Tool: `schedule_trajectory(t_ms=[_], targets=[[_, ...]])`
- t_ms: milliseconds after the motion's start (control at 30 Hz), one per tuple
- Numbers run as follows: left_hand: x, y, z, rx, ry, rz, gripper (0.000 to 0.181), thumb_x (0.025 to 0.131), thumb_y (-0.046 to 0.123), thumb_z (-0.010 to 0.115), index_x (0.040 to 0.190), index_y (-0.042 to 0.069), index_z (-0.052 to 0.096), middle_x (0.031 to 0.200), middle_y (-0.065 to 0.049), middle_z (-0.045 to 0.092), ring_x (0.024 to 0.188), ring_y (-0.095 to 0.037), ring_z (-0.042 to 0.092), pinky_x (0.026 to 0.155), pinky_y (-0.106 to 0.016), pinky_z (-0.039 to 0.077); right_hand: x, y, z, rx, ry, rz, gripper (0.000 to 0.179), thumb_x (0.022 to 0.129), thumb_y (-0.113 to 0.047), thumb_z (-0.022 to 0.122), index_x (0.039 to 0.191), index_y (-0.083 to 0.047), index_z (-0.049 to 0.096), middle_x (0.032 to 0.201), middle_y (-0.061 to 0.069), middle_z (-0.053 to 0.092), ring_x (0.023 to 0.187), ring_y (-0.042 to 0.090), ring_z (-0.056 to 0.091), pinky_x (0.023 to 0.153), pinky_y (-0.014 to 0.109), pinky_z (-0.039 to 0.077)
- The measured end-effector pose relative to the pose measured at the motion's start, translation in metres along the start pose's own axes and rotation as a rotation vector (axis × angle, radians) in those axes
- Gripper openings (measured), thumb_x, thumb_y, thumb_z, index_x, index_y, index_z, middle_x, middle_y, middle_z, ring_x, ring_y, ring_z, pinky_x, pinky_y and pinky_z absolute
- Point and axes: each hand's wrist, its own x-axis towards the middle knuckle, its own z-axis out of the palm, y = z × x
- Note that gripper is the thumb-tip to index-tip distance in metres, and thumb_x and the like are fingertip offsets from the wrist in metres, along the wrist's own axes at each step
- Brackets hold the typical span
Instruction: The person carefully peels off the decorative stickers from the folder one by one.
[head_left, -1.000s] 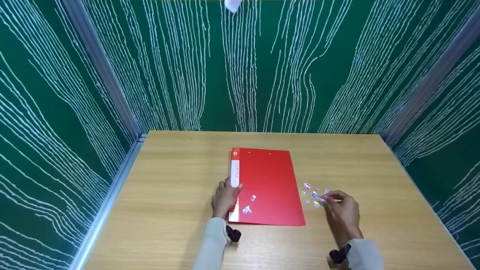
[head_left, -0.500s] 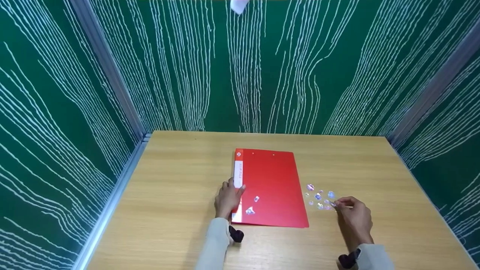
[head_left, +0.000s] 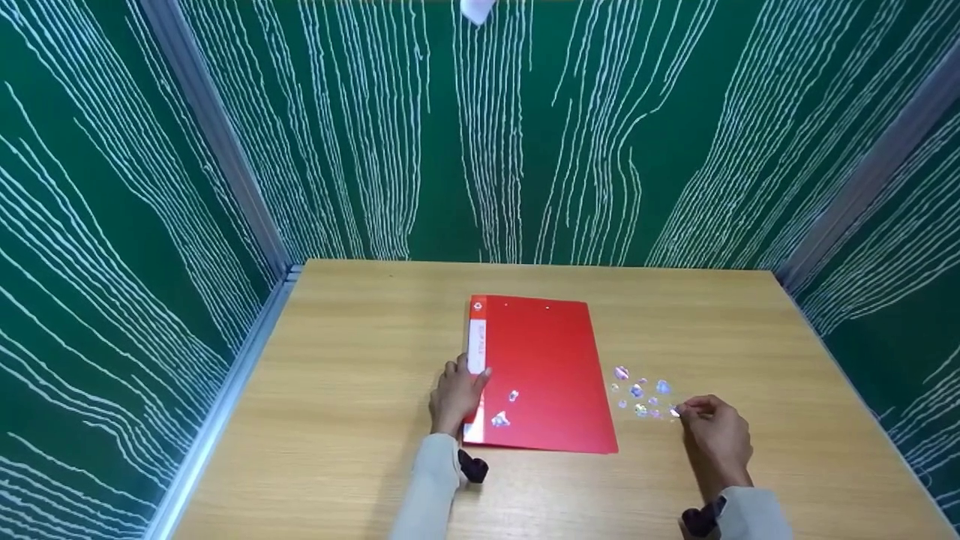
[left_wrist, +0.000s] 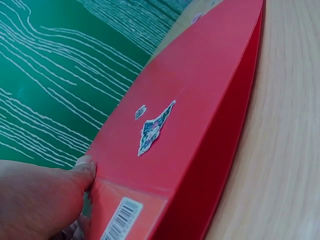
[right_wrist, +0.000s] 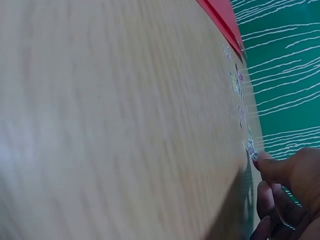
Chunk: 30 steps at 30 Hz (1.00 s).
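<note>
A red clip file [head_left: 547,352] lies flat on the table. My left hand [head_left: 454,397] holds its spine, the thumb on the cover edge and the fingers along the outer side. Two cut-out stickers, a larger one [head_left: 500,419] and a smaller one [head_left: 513,395], are on the lower part of the cover. To the right of the file, my right hand [head_left: 718,435] pinches a small shiny sticker [right_wrist: 251,147] between thumb and fingertips, low over the table. Several loose stickers [head_left: 637,391] lie between that hand and the file.
The wooden table [head_left: 360,337] is enclosed by green walls [head_left: 675,135] with white wavy lines. A grey metal rail [head_left: 225,375] runs along the left edge. A barcode label [left_wrist: 122,218] shows on the file's spine.
My right hand has moved right and slightly nearer, away from the loose stickers, uncovering more of them. My left hand stays on the spine. The head view has shifted slightly.
</note>
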Motion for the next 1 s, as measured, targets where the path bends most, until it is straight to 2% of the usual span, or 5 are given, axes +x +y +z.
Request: schedule_trajectory(t_ms=[167, 400, 633, 733, 1000], targets=[[0.0008, -0.0020, 0.0025, -0.007, -0.007, -0.007, 0.066, 0.098, 0.053, 0.054, 0.150, 0.016, 0.038, 0.120, -0.010, 0.053, 0.105, -0.024, 0.054, 0.087, -0.048, 0.047, 0.0020, 0.0036, -0.0003, -0.023, 0.002, -0.006, 0.028, 0.094, -0.034, 0.067, 0.107, -0.008, 0.068, 0.106, 0.015, 0.072, 0.090, 0.027, 0.065, 0.066, 0.034, 0.038], [-0.0002, -0.0018, 0.0004, 0.016, 0.029, 0.047, 0.065, 0.099, 0.051, 0.052, 0.150, 0.014, 0.039, 0.118, -0.013, 0.054, 0.102, -0.029, 0.057, 0.081, -0.049, 0.050, 0.0069, 0.0065, -0.0024, -0.070, -0.006, -0.049, 0.037, 0.091, -0.040, 0.071, 0.107, -0.006, 0.068, 0.098, 0.012, 0.073, 0.084, 0.025, 0.067, 0.058, 0.028, 0.041], [0.0006, -0.0019, 0.0006, 0.000, 0.013, 0.020, 0.066, 0.098, 0.053, 0.052, 0.151, 0.016, 0.038, 0.119, -0.011, 0.054, 0.102, -0.025, 0.055, 0.084, -0.048, 0.049, 0.0092, 0.0050, -0.0003, -0.079, -0.001, 0.011, 0.037, 0.090, -0.040, 0.071, 0.106, -0.006, 0.067, 0.095, 0.010, 0.072, 0.084, 0.024, 0.065, 0.062, 0.031, 0.038], [0.0003, -0.0017, 0.0004, -0.004, 0.010, 0.010, 0.066, 0.098, 0.053, 0.053, 0.151, 0.016, 0.038, 0.120, -0.011, 0.054, 0.103, -0.025, 0.054, 0.086, -0.048, 0.049, 0.0094, 0.0043, -0.0009, -0.084, -0.007, 0.011, 0.036, 0.091, -0.040, 0.070, 0.106, -0.007, 0.067, 0.096, 0.010, 0.072, 0.085, 0.024, 0.065, 0.063, 0.033, 0.038], [-0.0016, 0.0003, -0.0019, 0.006, 0.026, 0.030, 0.066, 0.099, 0.053, 0.051, 0.151, 0.013, 0.039, 0.122, -0.013, 0.055, 0.106, -0.028, 0.057, 0.086, -0.051, 0.050, 0.0080, 0.0039, -0.0011, -0.083, -0.016, 0.008, 0.031, 0.094, -0.036, 0.065, 0.107, -0.007, 0.067, 0.098, 0.011, 0.071, 0.087, 0.027, 0.063, 0.064, 0.036, 0.037]])
